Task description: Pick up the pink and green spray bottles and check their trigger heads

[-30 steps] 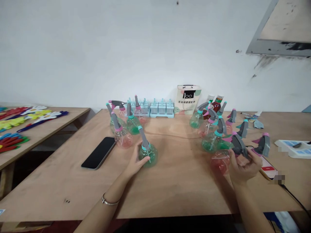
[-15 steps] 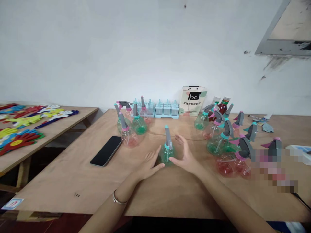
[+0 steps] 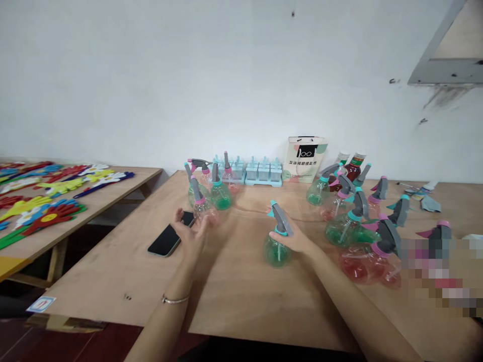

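Note:
My right hand is wrapped around the neck of a green spray bottle with a grey and teal trigger head, which leans a little. My left hand is above the black phone, its fingers apart and nothing held. Just beyond its fingers is a pink spray bottle with a grey and pink head; whether they touch it I cannot tell. Behind that one, another green spray bottle stands among several more on the left side of the table.
Several green and pink spray bottles crowd the table's right side. Light-blue popsicle moulds, a paper bag and dark red bottles line the wall. Colourful hand-shaped felt pieces cover another table at left.
My left hand has left the middle green bottle and moved left, over the phone towards the pink bottle. The right hand has closed on the green bottle, which now leans and sits slightly nearer.

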Tool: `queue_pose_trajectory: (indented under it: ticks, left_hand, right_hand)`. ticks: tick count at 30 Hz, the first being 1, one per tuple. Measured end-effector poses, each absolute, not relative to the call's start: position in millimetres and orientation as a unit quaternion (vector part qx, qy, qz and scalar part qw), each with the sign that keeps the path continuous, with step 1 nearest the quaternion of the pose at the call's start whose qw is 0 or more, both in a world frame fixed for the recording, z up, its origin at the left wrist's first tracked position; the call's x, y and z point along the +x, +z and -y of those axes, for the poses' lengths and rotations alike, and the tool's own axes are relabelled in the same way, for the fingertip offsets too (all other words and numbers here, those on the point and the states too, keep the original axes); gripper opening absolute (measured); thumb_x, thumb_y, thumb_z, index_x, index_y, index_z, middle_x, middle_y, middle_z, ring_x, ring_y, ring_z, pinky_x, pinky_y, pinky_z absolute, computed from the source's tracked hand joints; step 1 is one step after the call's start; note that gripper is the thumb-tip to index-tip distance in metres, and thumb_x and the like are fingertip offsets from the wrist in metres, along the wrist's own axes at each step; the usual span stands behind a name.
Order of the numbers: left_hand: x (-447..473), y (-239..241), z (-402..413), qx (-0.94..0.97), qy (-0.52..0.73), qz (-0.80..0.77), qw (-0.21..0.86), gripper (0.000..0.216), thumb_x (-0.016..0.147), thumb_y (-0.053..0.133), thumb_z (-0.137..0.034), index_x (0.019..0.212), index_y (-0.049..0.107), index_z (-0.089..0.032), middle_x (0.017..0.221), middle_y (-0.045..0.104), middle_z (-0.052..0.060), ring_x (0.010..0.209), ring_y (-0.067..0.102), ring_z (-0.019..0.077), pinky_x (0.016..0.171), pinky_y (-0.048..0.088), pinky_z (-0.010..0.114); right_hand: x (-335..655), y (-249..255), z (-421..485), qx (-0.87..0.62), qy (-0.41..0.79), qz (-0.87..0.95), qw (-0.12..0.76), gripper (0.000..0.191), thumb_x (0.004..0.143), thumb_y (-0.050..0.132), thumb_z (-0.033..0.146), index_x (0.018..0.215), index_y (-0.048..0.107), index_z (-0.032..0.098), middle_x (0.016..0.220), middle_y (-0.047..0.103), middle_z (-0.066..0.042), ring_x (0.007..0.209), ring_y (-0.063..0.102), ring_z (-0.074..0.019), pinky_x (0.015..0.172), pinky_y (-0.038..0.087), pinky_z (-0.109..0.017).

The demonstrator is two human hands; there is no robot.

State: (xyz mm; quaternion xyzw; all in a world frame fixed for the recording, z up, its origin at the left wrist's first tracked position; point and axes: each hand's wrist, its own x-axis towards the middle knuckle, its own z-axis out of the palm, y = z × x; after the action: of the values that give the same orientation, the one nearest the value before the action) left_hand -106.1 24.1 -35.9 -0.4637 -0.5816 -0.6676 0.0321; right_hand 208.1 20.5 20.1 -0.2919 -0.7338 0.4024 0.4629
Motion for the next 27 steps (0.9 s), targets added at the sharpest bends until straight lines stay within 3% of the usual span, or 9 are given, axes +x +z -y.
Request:
queue_pose_trajectory:
  ticks: [2, 5, 8, 11, 15, 20, 27]
  left_hand:
    - [-122, -36, -38, -0.451, -0.654, 0.607, -0.032, 0.103, 0.061, 0.084, -0.047, 0.143, 0.030, -0.015, 0.145, 0.038, 0.022, 0.136, 0.041, 0.0362, 0.112, 0.032, 0.054]
    - [-125, -39, -51, -0.490, -0.641, 0.577, -0.127, 0.099, 0.059, 0.086, -0.041, 0.139, 0.033, -0.019, 0.137, 0.047, 0.018, 0.128, 0.050, 0.0332, 0.109, 0.039, 0.051]
    - [-104, -46, -53, -0.511, -0.621, 0.584, -0.115, 0.079, 0.069, 0.079, -0.042, 0.134, 0.040, -0.019, 0.130, 0.052, 0.015, 0.124, 0.053, 0.0313, 0.109, 0.040, 0.050]
    - [-75, -55, -46, -0.557, -0.589, 0.580, -0.076, 0.076, 0.072, 0.075, -0.044, 0.135, 0.041, -0.017, 0.128, 0.052, 0.016, 0.121, 0.053, 0.0309, 0.106, 0.042, 0.050]
    - [-46, -60, -40, -0.617, -0.532, 0.573, -0.092, 0.077, 0.071, 0.075, -0.045, 0.138, 0.043, -0.022, 0.117, 0.054, 0.011, 0.110, 0.057, 0.0286, 0.101, 0.045, 0.051]
    - [-36, -55, -45, -0.652, -0.532, 0.525, -0.129, 0.068, 0.070, 0.077, -0.046, 0.128, 0.050, -0.021, 0.125, 0.054, 0.012, 0.123, 0.053, 0.0318, 0.109, 0.039, 0.053]
    - [-42, -55, -41, -0.660, -0.531, 0.477, -0.234, 0.066, 0.077, 0.073, -0.045, 0.132, 0.043, -0.022, 0.133, 0.057, 0.012, 0.128, 0.054, 0.0309, 0.110, 0.041, 0.051]
  right_hand:
    - [209, 18, -22, -0.270, 0.411, 0.733, 0.469, 0.053, 0.078, 0.074, 0.031, 0.128, 0.058, 0.032, 0.133, 0.060, -0.005, 0.128, 0.053, -0.0243, 0.113, 0.037, -0.047]
    - [208, 13, -26, -0.259, 0.434, 0.699, 0.505, 0.043, 0.077, 0.074, 0.036, 0.119, 0.064, 0.031, 0.126, 0.065, -0.004, 0.127, 0.055, -0.0249, 0.116, 0.032, -0.049]
    - [206, 17, -33, -0.260, 0.481, 0.598, 0.586, 0.033, 0.077, 0.071, 0.043, 0.107, 0.068, 0.028, 0.116, 0.070, -0.004, 0.123, 0.059, -0.0254, 0.117, 0.032, -0.047]
    - [205, 35, -40, -0.225, 0.577, 0.459, 0.637, 0.034, 0.072, 0.070, 0.048, 0.097, 0.068, 0.025, 0.100, 0.074, -0.004, 0.117, 0.063, -0.0278, 0.109, 0.043, -0.047]
    - [207, 68, -40, -0.154, 0.688, 0.357, 0.613, 0.030, 0.065, 0.069, 0.049, 0.084, 0.068, 0.026, 0.090, 0.075, -0.006, 0.110, 0.066, -0.0311, 0.099, 0.051, -0.050]
    - [204, 85, -26, -0.138, 0.743, 0.333, 0.565, 0.026, 0.059, 0.072, 0.045, 0.073, 0.065, 0.024, 0.082, 0.074, -0.007, 0.103, 0.068, -0.0328, 0.095, 0.053, -0.051]
    - [190, 87, -4, -0.144, 0.749, 0.390, 0.517, 0.023, 0.066, 0.070, 0.042, 0.068, 0.063, 0.020, 0.068, 0.071, -0.007, 0.087, 0.071, -0.0307, 0.091, 0.054, -0.049]
